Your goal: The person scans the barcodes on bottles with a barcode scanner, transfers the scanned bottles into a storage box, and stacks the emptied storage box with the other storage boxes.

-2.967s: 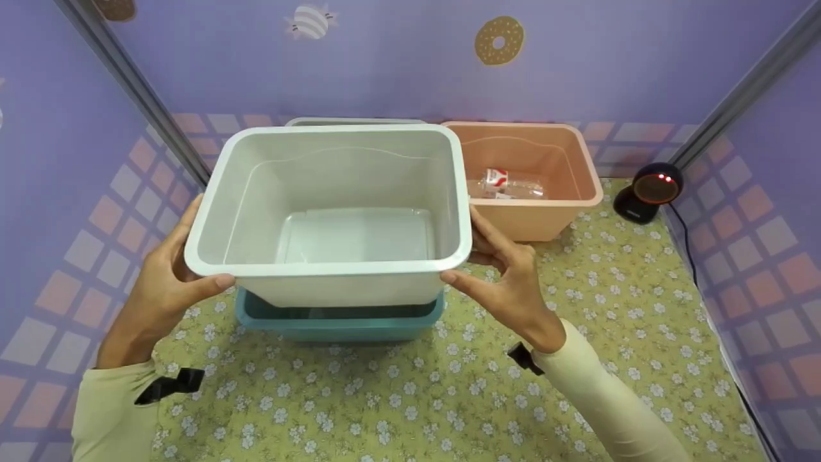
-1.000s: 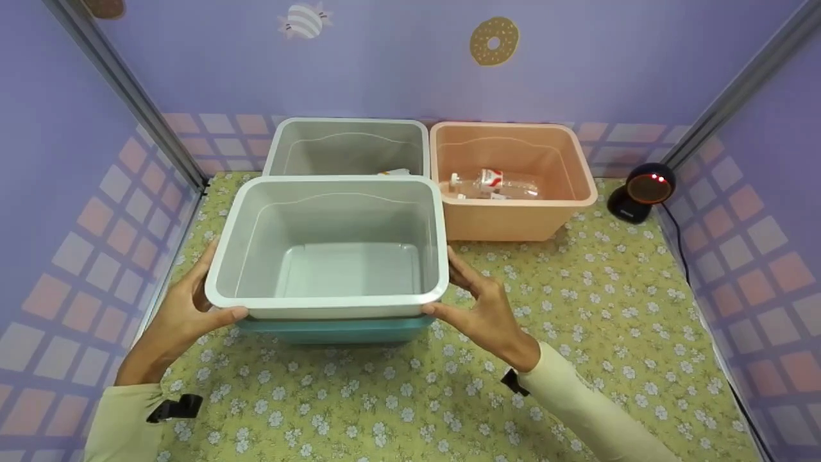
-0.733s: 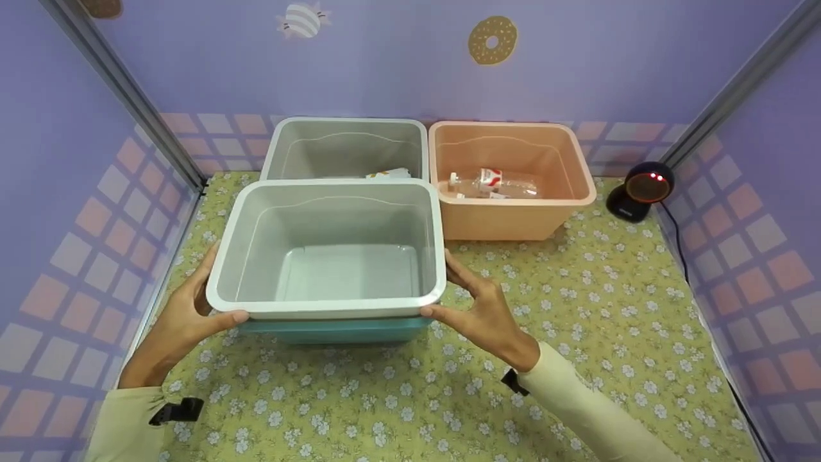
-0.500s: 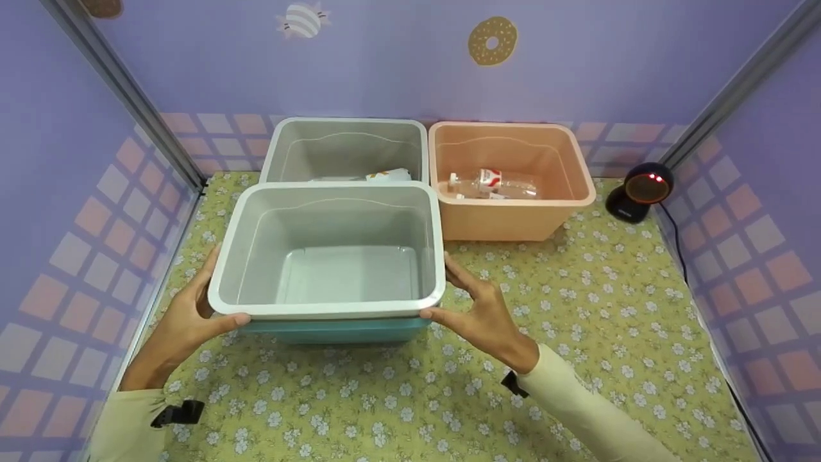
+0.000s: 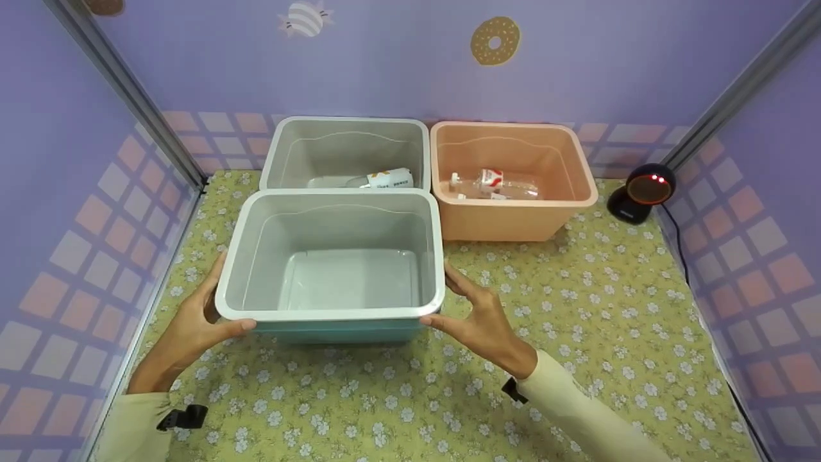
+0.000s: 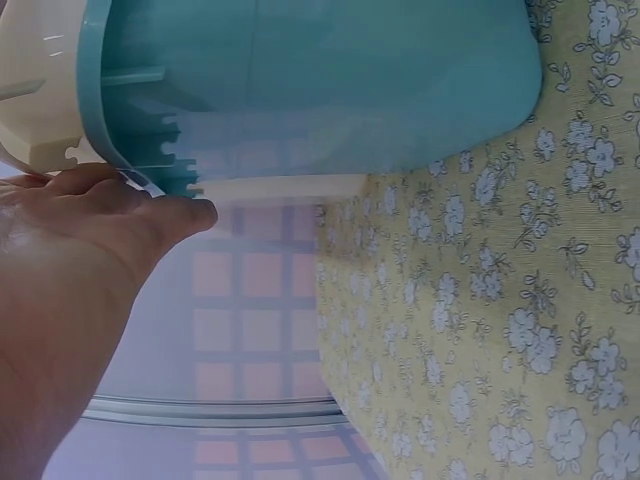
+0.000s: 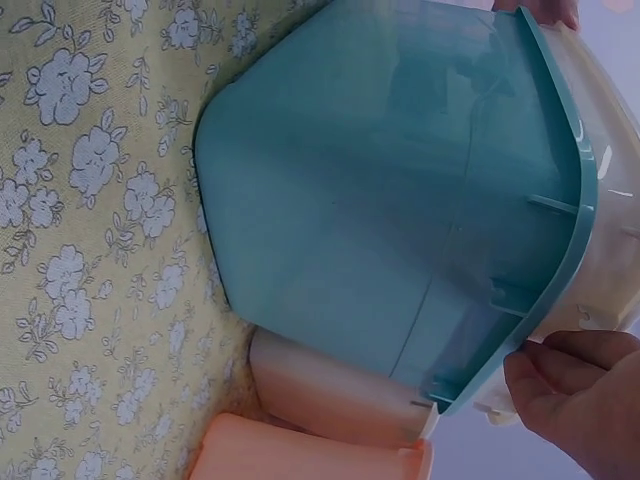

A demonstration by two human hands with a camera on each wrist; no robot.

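A white plastic bin (image 5: 330, 315) sits nested inside a teal bin (image 5: 340, 332), with most of the teal one hidden beneath it. My left hand (image 5: 192, 327) grips the white bin's front left corner, its thumb at the front rim and fingers along the side. At the opposite front corner my right hand (image 5: 481, 321) grips the white bin the same way. Both wrist views show the teal bin (image 7: 350, 200) standing on the cloth, with a gap of white wall showing above its rim. Nothing lies inside the white bin.
Behind stands a grey-white bin (image 5: 346, 120) holding a bottle with a white label (image 5: 390, 179). To its right is an orange bin (image 5: 507, 218) with clear bottles (image 5: 492, 181) inside. A black scanner (image 5: 641, 192) stands far right by the wall, its cable running forward.
The white bin has come down and towards me, from above the teal bin into it, with both hands holding on. The bin behind and its bottle have come into view.
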